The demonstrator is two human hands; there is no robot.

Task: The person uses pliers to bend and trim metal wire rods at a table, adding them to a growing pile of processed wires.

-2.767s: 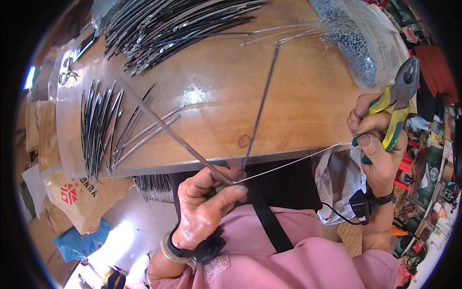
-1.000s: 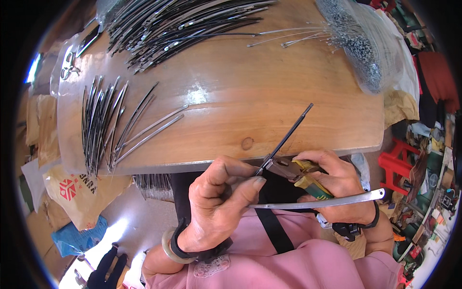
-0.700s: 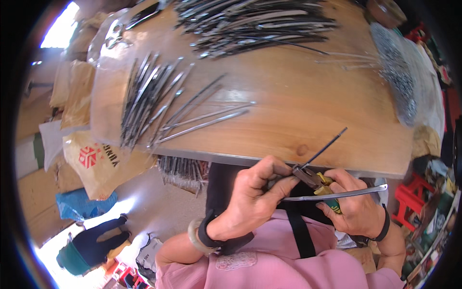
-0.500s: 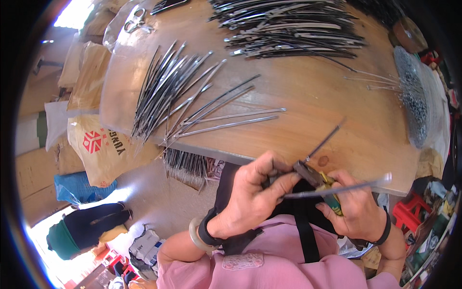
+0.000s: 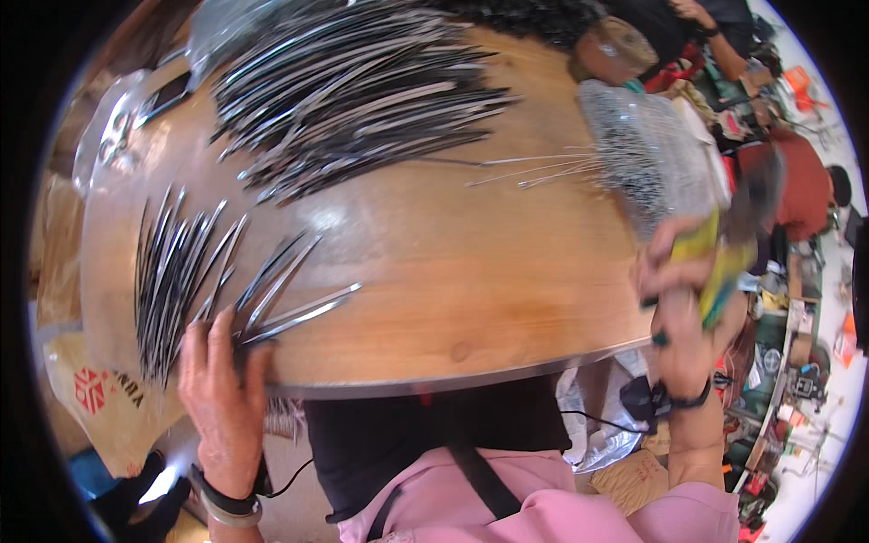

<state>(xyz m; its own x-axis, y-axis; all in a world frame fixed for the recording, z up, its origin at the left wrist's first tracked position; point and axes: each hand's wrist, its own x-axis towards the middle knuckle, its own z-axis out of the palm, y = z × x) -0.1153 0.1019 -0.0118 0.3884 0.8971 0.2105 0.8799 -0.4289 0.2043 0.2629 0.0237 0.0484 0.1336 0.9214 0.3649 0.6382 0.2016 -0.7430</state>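
Note:
My left hand (image 5: 222, 398) is at the near left table edge, fingers apart, over the ends of long, thin black and silvery strips (image 5: 167, 281). These lie fanned out, a few separate from the bunch; whether the fingertips touch any is hard to make out. Raised over the table's right end, my right hand (image 5: 679, 271) grips pliers with yellow and green handles (image 5: 722, 271). Motion blurs the pliers, and their dark jaws point up and away. A much larger pile of similar strips (image 5: 362, 104) spreads across the far side of the table.
A plastic-wrapped bundle of thin metal wires (image 5: 629, 158) lies at the table's right, several wires poking out leftward. Behind it stands a brown round object (image 5: 617, 50). A dark phone-like object (image 5: 167, 98) rests far left. Another person's hand (image 5: 692, 14) shows top right.
My hands have separated: the left moved left to the fanned strips, the right swung right and up with the pliers. The strip worked between them has left my hands. The view has shifted.

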